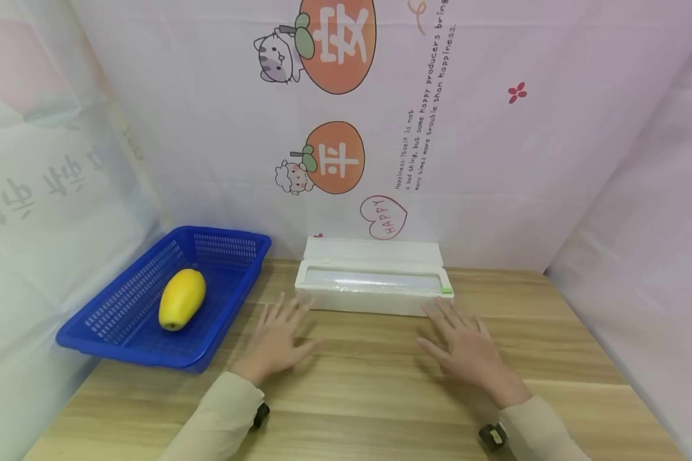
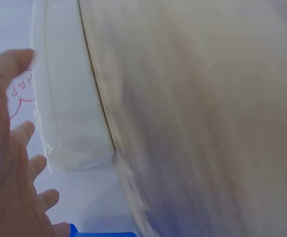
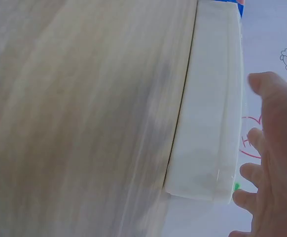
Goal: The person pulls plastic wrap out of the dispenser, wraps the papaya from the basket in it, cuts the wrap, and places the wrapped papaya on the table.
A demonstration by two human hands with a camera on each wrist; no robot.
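A long white cling film dispenser (image 1: 375,303) stands at the back of the table, its lid (image 1: 375,251) raised. Clear film (image 1: 372,280) shows inside, and a small green piece (image 1: 446,291) sits at its right end. My left hand (image 1: 275,340), fingers spread, reaches toward the dispenser's left end; its fingertips overlap the front corner in the head view. Mirroring it, my right hand (image 1: 467,349) has its fingers spread by the right end. Both palms are bare of any object. In each wrist view, the dispenser's white front (image 2: 74,89) lies beside the fingers.
To the left, a blue plastic basket (image 1: 230,310) with slotted walls holds a yellow oblong fruit (image 1: 182,299). The wooden table (image 1: 369,397) ends at a printed cloth (image 1: 473,211) behind, with pale cloth on both sides. Dark straps (image 1: 492,436) circle the wrists.
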